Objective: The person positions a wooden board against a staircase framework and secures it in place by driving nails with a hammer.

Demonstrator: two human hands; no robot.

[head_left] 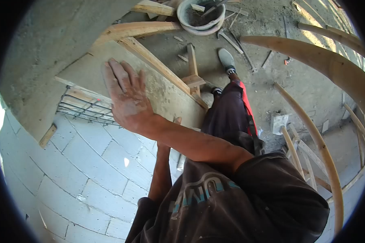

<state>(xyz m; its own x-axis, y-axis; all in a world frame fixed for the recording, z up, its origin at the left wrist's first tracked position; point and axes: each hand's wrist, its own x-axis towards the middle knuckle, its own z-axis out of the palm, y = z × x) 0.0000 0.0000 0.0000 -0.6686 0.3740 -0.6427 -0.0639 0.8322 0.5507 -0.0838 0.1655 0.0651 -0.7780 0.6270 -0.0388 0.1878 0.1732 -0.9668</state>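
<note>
My right hand (127,93), dusted with grey, reaches across to the left. Its back faces me and its fingers are stretched out flat over a grey-stained board (170,95) edged with a wooden batten (154,65). Nothing shows in its grip. Behind the right forearm is my left hand (177,120); only a fingertip shows near the board's lower edge, and the rest is hidden. A grid of dark steel bars (87,106) lies beside the right wrist, below the board's left part.
A pale block wall (89,158) fills the lower left. On the floor stand a bucket (200,29) with grey contents and a wooden prop (192,60). A hammer (231,41) lies nearby. Several timber poles (312,125) rise on the right.
</note>
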